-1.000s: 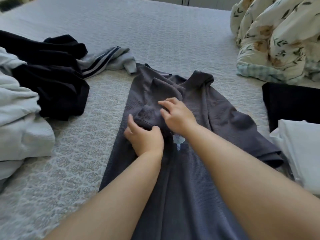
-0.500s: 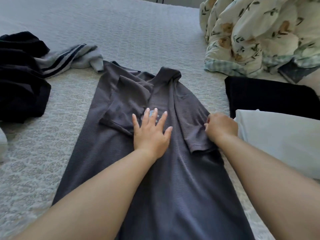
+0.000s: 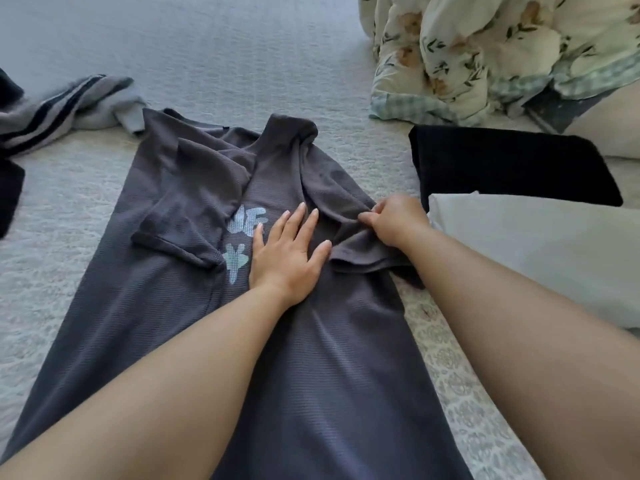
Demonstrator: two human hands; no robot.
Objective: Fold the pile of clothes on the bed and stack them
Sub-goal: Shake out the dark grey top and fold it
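Observation:
A dark grey T-shirt [image 3: 149,306] lies lengthways on the bed, its left sleeve folded in over the body and a pale blue print showing at the middle. My left hand [image 3: 287,251] presses flat on the shirt beside the print, fingers straight and spread. My right hand [image 3: 394,220] pinches the right sleeve and holds it pulled in over the shirt's body. A folded black garment [image 3: 512,164] and a folded white garment [image 3: 554,251] lie side by side to the right.
A grey garment with dark stripes [image 3: 65,112] and a black garment [image 3: 8,188] lie unfolded at the left. A floral duvet [image 3: 491,50] is heaped at the back right. The patterned bed cover [image 3: 242,53] stretches beyond the shirt.
My right hand has drawn the right sleeve inward over the shirt. My left hand has slid slightly right, uncovering the blue print. The view has shifted towards the right.

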